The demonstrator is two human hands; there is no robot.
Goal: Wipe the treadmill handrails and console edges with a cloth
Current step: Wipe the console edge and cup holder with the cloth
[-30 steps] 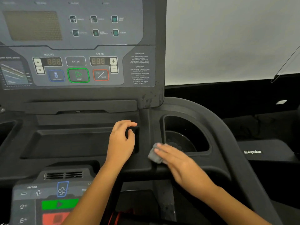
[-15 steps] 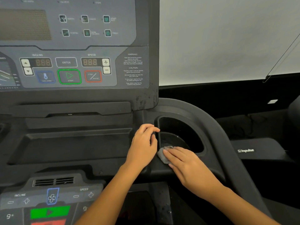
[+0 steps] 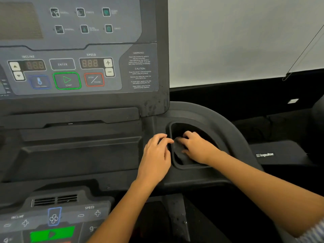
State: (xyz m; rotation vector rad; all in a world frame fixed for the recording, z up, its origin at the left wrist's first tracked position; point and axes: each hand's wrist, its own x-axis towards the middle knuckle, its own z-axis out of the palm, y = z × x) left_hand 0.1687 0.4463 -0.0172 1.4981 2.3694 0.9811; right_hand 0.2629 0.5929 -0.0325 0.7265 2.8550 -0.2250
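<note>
Your forearm passes just beside the lower button panel (image 3: 52, 218); lean and you may press a key. Your left hand (image 3: 155, 158) rests on the ledge, fingers loosely bent, holding nothing. Your right hand (image 3: 198, 148) bunches the cloth (image 3: 180, 151) inside the cup holder (image 3: 191, 166); it could slip free there.

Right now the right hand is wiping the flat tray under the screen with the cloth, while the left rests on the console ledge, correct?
Wrong spot: the head view shows the right hand holding the cloth down inside the cup holder. The left hand does rest on the ledge.
</note>
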